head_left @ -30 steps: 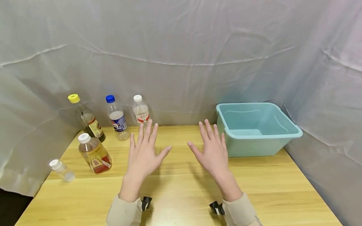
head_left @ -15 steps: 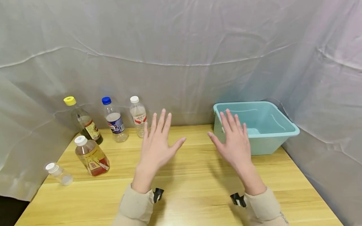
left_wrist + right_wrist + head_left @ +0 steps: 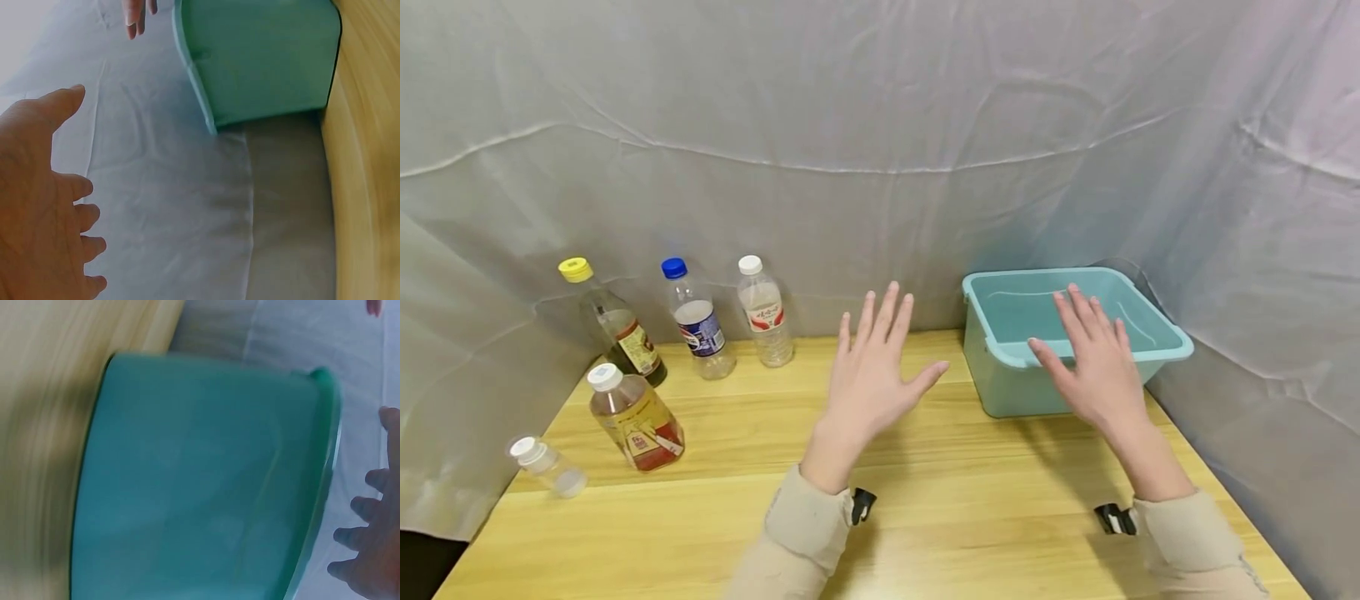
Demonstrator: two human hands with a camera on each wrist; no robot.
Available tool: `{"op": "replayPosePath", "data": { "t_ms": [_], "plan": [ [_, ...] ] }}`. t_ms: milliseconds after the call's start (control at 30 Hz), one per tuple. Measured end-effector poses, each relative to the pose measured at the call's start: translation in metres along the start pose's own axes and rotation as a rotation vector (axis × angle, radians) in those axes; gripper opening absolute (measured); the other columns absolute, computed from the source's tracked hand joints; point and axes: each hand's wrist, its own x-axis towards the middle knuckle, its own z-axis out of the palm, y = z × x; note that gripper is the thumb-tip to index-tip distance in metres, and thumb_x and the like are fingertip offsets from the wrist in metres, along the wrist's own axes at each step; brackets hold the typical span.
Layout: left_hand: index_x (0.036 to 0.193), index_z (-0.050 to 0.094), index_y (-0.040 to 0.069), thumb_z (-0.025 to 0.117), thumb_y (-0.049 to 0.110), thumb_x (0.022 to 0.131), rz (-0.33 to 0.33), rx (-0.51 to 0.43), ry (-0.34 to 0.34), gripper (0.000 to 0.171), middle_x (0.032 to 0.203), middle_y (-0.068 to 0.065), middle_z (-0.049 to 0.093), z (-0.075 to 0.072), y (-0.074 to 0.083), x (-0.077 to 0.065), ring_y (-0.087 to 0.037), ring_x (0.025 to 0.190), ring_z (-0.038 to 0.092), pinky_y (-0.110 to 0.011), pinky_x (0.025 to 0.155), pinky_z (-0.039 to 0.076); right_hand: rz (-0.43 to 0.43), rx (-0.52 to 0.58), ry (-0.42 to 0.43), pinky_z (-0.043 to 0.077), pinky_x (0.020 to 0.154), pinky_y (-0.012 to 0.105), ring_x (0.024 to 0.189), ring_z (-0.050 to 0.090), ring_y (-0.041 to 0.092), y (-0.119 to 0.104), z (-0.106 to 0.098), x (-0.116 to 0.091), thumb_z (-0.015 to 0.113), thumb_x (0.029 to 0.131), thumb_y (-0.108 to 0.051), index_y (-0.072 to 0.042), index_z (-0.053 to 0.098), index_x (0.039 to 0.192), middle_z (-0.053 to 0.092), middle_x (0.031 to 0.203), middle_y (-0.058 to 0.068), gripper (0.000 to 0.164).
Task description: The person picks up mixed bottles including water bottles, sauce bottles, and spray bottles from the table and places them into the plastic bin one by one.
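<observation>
My left hand point(image 3: 871, 379) hovers over the middle of the table, fingers spread and nothing in it. To its right, my right hand point(image 3: 1097, 371) is held with spread fingers in front of the teal plastic bin point(image 3: 1022, 385), overlapping its near rim in the head view. The right wrist view shows the bin's side wall point(image 3: 187, 481) close by, with the right fingers point(image 3: 369, 509) beyond its rim. In the left wrist view the left thumb point(image 3: 62, 106) points toward the bin point(image 3: 269, 59), apart from it. The bin's visible inside holds nothing.
Several capped bottles stand at the left: a yellow-capped one point(image 3: 625, 333), a blue-capped one point(image 3: 700, 329), a white-capped clear one point(image 3: 766, 317), an amber one point(image 3: 643, 425) and a small clear one point(image 3: 553, 468). A grey curtain point(image 3: 865, 167) hangs behind the wooden table point(image 3: 700, 533).
Both hands have moved to the right with fingers still spread, the right one now in front of the bin. The bottles and bin shift slightly left in view as the head camera turns.
</observation>
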Motion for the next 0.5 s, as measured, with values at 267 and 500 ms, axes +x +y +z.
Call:
{"op": "replayPosePath", "data": {
  "t_ms": [267,500],
  "plan": [
    [0.169,0.004,0.025,0.037,0.080,0.097,0.028,0.040,-0.056,0.096,0.173,0.006,-0.012,0.016,0.024,0.014,-0.022,0.160,-0.008,-0.050,0.129,-0.006,-0.002,-0.051,-0.039,0.001,0.126,0.066,0.160,0.007,0.037,0.042,-0.008,0.000,0.051,0.106,-0.052,-0.016,0.021,0.168,0.014,0.174,0.011,0.077],
    [0.169,0.003,0.025,0.033,0.081,0.097,0.074,0.056,-0.108,0.096,0.174,0.004,-0.007,0.031,0.044,0.027,-0.024,0.161,-0.006,-0.053,0.130,0.002,0.016,-0.095,-0.074,-0.002,0.125,0.067,0.159,0.005,0.039,0.079,-0.019,0.000,0.046,0.108,-0.050,-0.015,0.016,0.168,0.011,0.174,0.014,0.075]
  ]
}}
